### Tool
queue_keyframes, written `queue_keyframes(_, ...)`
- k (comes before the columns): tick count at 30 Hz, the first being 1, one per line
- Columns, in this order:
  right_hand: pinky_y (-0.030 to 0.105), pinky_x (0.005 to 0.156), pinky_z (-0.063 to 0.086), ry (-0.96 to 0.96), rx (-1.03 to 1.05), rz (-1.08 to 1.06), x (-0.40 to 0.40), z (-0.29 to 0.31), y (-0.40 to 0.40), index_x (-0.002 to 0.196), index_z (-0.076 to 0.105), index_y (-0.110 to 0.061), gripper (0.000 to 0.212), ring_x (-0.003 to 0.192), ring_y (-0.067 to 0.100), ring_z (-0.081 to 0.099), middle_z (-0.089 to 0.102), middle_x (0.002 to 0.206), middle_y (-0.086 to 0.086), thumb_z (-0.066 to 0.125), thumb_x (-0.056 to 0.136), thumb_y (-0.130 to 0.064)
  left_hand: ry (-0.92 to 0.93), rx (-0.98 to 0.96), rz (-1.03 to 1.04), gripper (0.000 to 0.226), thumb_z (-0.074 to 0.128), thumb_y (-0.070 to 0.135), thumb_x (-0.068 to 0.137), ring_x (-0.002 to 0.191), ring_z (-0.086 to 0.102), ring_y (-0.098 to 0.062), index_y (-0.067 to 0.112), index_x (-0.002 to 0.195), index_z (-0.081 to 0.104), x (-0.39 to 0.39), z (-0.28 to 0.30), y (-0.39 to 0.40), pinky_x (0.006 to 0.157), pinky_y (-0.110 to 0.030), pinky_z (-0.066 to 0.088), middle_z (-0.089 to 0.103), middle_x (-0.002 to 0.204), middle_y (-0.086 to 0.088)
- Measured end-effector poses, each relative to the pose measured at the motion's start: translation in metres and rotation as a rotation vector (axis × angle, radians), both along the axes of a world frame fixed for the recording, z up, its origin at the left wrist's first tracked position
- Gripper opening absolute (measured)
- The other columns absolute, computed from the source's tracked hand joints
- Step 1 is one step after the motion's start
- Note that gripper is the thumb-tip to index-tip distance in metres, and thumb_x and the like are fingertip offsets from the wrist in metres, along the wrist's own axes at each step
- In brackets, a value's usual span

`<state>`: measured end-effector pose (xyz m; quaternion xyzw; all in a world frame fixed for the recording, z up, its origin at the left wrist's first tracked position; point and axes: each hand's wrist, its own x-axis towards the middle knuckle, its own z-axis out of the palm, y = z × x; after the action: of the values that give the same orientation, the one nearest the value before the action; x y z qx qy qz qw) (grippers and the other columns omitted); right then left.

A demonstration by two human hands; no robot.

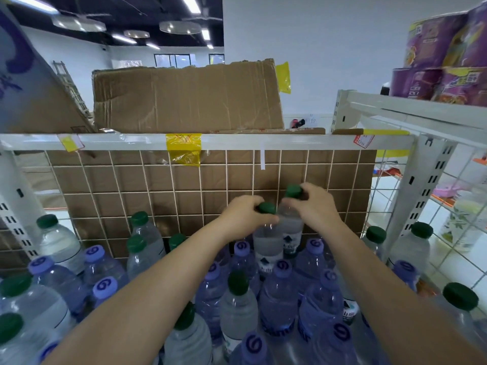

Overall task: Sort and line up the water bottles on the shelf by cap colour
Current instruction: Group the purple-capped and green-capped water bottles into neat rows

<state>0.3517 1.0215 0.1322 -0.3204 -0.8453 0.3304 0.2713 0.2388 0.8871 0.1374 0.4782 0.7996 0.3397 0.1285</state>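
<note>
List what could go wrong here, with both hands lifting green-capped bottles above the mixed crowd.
1. Each hand, left hand and right hand, grips only near a green cap; a bottle might slip.
2. Either forearm could topple the tightly packed purple-capped bottles beneath.

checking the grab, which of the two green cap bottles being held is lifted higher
The green-capped bottle gripped by the right hand: its cap sits above that of the left hand's bottle, close beside it.

Bright ceiling strip lights (190,3), soft overall blur, wide-angle bending at edges.
</note>
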Motion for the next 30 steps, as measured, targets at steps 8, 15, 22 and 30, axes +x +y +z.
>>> queue_keyframes(8,0.0,0.079,0.037,0.626,0.181,0.035,0.003,0.07,-0.083,0.104,0.057,-0.026,0.017,0.087,-0.017,0.052,0.06,0.095,-0.022,0.065,0.089,-0.03,-0.03,0.842,0.274,0.02,0.057,0.027,0.094,0.069,0.045,-0.004,0.01,0.094,0.046,0.038,0.052,-0.041,0.062,-0.013,0.036,0.049,0.08,0.004)
queue_keyframes(15,0.023,0.085,0.046,0.923,0.313,0.173,-0.003,0.112,-0.179,0.105,0.055,-0.021,0.02,0.094,-0.001,0.057,0.062,0.1,-0.015,0.065,0.089,-0.027,0.146,1.234,0.384,0.014,0.055,0.027,0.095,0.066,0.047,0.001,0.022,0.088,0.044,0.049,0.107,-0.148,0.064,-0.011,0.039,0.05,0.078,0.009)
queue_keyframes(22,0.023,0.082,0.043,1.124,0.286,0.307,-0.034,0.129,-0.291,0.096,0.049,-0.026,0.019,0.087,0.006,0.054,0.056,0.092,-0.011,0.065,0.089,-0.018,0.235,1.345,0.483,0.017,0.055,0.023,0.096,0.059,0.045,0.004,0.019,0.083,0.046,0.025,0.128,-0.299,0.059,-0.011,0.039,0.049,0.07,0.014)
queue_keyframes(30,0.019,0.077,0.04,1.252,0.05,0.416,-0.092,0.125,-0.437,0.101,0.054,-0.008,0.014,0.082,0.002,0.049,0.054,0.089,0.0,0.062,0.091,-0.014,0.291,1.247,0.677,0.011,0.056,0.036,0.093,0.075,0.055,-0.006,0.031,0.085,0.049,-0.033,0.122,-0.468,0.077,-0.031,0.051,0.055,0.078,0.016)
